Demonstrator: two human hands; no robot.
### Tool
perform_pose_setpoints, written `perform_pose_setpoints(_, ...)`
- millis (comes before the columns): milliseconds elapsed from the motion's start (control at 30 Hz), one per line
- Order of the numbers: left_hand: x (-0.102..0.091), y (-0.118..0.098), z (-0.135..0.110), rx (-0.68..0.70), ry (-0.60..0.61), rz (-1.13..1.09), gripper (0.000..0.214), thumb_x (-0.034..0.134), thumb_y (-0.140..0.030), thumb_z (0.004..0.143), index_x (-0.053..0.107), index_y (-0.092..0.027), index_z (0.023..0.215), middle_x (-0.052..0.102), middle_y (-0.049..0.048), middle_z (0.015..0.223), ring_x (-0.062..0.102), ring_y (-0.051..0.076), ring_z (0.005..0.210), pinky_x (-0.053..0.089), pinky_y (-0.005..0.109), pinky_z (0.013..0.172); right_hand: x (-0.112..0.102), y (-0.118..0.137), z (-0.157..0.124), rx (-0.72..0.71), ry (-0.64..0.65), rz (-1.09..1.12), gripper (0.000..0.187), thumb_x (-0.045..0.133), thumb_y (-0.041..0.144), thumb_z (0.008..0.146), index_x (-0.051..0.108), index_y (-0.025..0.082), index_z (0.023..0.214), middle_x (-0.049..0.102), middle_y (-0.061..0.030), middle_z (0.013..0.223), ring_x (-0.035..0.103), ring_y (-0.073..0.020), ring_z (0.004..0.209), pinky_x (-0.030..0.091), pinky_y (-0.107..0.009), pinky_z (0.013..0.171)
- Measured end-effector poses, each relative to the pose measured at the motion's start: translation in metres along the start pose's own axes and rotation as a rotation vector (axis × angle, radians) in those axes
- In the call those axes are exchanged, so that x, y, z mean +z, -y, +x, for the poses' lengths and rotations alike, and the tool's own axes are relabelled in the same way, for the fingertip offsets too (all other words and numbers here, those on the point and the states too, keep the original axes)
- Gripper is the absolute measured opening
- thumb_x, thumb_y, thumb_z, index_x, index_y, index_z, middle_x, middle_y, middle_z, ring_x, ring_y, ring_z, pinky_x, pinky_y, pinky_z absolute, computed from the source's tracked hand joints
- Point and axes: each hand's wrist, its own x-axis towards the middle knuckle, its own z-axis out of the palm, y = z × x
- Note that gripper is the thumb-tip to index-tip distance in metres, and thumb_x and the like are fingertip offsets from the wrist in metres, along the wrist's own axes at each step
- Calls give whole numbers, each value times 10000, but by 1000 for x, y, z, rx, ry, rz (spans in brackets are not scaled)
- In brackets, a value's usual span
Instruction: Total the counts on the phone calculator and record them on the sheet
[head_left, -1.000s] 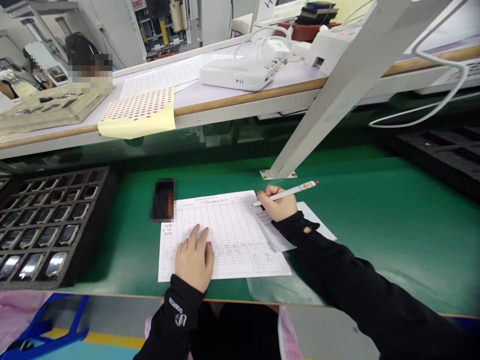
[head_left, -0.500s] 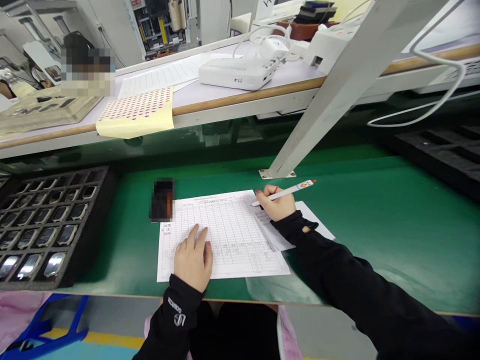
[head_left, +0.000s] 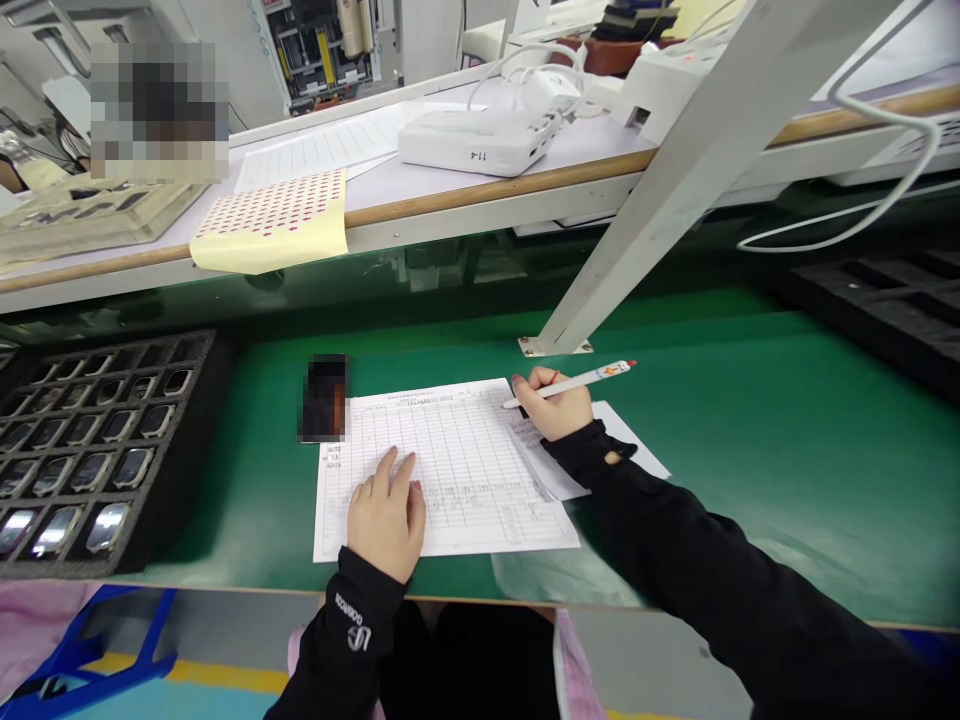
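Observation:
A printed form with a grid (head_left: 450,440) lies on the green work surface, with some handwriting in its cells. My left hand (head_left: 388,515) rests flat on its lower left part, fingers spread. In my right hand (head_left: 556,405) is a white pen (head_left: 592,379), gripped between thumb and fingers. Its writing tip is at the form's upper right edge; whether it touches the paper I cannot tell. Under my right hand and wrist lies a smaller sheet (head_left: 622,430), partly covered. A dark, blurred-out object (head_left: 322,398) sits at the form's upper left corner.
Black foam trays (head_left: 172,460) on the left hold several watch-like cases; another dark tray (head_left: 892,310) is at far right. A slanted white post (head_left: 637,240) rises behind my right hand. The raised shelf carries a white power box (head_left: 472,145) and a yellow sticker sheet (head_left: 270,220).
Both hands, the pen and the form stay almost in place. At the back left, the person with the blurred head has shifted slightly left.

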Motion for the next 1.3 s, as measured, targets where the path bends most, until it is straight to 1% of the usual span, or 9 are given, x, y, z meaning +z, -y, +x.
perform_pose_setpoints(200,1,0,0,3,-11,0,352,441,-226,921,546,-217,1257,549,85,1327,640,214,932,524,354,745,1,0,0,-22,-10,-8,381,559,348,723,281,225,493,297,56,441,320,-102,462,299,-269,506)
perform_pose_setpoints(333,1,0,1,-3,-11,-3,349,438,-228,921,549,-216,1252,549,84,1325,641,214,932,525,355,741,-1,1,-1,-9,-19,-4,377,555,336,713,273,225,488,284,57,436,313,-102,461,293,-269,499)
perform_pose_setpoints(633,0,0,1,5,-23,0,347,443,-218,914,559,-216,1241,558,90,1310,643,211,915,527,347,734,-5,1,-8,-10,-3,-16,389,554,337,728,269,225,489,282,56,441,313,-104,465,298,-272,504)
perform_pose_setpoints(900,1,1,1,0,-12,-6,353,445,-217,915,544,-221,1254,548,79,1325,639,215,933,520,357,745,-5,2,-8,-8,33,3,376,560,337,732,288,223,498,304,54,451,324,-105,477,293,-265,504)
perform_pose_setpoints(1300,0,0,1,-5,-6,-17,351,430,-223,925,543,-218,1258,549,77,1324,635,215,943,517,359,751,-5,2,-8,-4,42,-4,367,557,334,724,289,221,500,303,55,454,321,-101,476,288,-259,495)
